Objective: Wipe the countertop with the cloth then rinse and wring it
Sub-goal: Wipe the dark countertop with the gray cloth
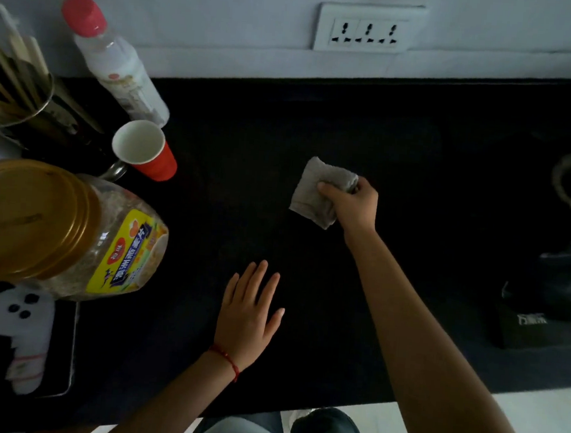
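A folded grey cloth (316, 191) lies against the black countertop (249, 139) near its middle. My right hand (354, 202) grips the cloth's right side, thumb on top and fingers curled round its edge. My left hand (250, 310) rests flat on the countertop near the front edge, fingers straight and spread, holding nothing. A red string bracelet circles the left wrist.
At the left stand a large jar with a gold lid (63, 228), a red paper cup (146, 151), a clear bottle with a red cap (115, 62) and a utensil holder (15, 96). A dark gas stove (557, 269) sits at the right. A wall socket (366, 31) is behind.
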The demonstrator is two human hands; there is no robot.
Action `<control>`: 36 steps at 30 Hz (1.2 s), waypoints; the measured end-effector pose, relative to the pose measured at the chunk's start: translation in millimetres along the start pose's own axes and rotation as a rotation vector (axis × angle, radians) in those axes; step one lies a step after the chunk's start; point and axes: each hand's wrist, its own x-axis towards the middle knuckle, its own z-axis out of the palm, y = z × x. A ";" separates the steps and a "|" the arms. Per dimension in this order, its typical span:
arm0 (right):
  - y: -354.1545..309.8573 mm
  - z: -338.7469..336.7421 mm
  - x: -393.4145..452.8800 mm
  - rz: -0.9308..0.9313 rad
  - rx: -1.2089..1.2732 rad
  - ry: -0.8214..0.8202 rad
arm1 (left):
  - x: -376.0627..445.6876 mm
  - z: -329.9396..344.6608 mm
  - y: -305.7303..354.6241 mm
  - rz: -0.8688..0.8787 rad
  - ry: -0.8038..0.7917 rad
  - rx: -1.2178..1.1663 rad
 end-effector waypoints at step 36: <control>458.6 -548.0 -430.8 0.733 1.013 1.310 | -86.0 158.8 507.3 0.281 -0.891 -0.174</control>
